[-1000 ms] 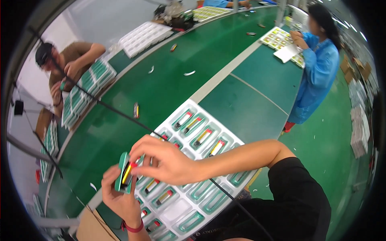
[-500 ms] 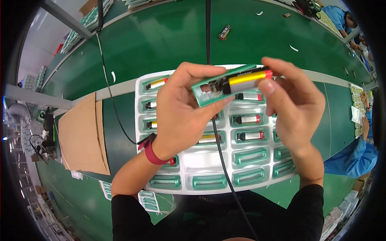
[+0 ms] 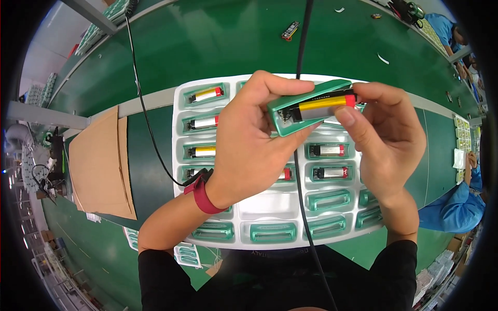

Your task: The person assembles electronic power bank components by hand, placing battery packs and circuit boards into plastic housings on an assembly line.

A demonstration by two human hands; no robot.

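Note:
My left hand (image 3: 244,142) grips a green translucent plastic case (image 3: 332,86) by its left end, tilted above the tray. Pinched between my right hand's (image 3: 386,140) thumb and forefinger is the red end of a battery assembly (image 3: 322,107) with a yellow strip and a silver side. That assembly lies partly inside the case, with its dark end toward my left hand. Below is a white moulded tray (image 3: 270,206). Several of its compartments hold green cases with battery assemblies, such as the one in the right-hand column (image 3: 327,150); nearest me are cases without them (image 3: 272,232).
Brown cardboard (image 3: 98,166) lies left of the tray. A black cable (image 3: 306,207) crosses over the tray, and a cord runs to my red wristband (image 3: 199,197). A loose assembly (image 3: 291,31) rests on the green bench. A co-worker's blue sleeve (image 3: 451,207) shows at right.
Both hands have shifted slightly right with the case and the battery assembly. The assembly's dark end sits further toward the case's left end.

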